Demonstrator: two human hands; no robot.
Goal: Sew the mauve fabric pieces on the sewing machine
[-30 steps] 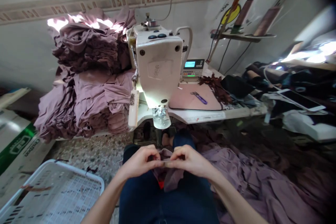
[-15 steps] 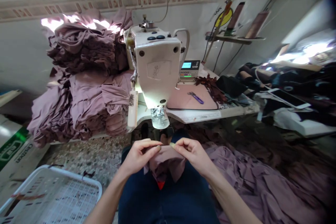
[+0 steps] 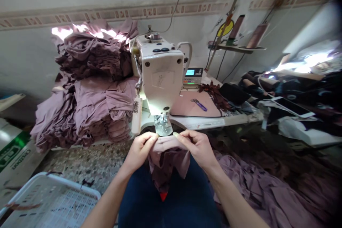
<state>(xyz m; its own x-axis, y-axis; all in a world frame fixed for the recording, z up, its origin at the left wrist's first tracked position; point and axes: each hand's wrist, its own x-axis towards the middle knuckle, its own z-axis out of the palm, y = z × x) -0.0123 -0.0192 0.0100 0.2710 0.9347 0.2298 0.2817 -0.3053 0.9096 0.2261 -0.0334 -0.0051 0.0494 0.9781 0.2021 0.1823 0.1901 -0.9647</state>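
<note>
Between my two hands a mauve piece of fabric [image 3: 169,158] is stretched by its top edge, its lower part hanging over my lap with a small red bit at the bottom. My left hand [image 3: 141,149] pinches the left end of that edge between thumb and fingers. At the right end, my right hand [image 3: 197,148] grips it the same way. Just beyond the fabric edge is the sewing machine [image 3: 162,78], its needle area lit and a clear plate [image 3: 163,127] jutting toward me. Whether the fabric touches the plate I cannot tell.
Stacks of mauve fabric [image 3: 98,103] stand left of the machine. Purple-handled thread snips [image 3: 199,104] lie on a pink mat [image 3: 184,108]. A white basket [image 3: 61,181] sits on the floor at lower left. More mauve cloth [image 3: 256,181] heaps at my right, below a phone [image 3: 292,107].
Both hands have moved forward and up toward the machine, carrying the fabric. Its top edge now shows as a folded band. The camera view has shifted slightly.
</note>
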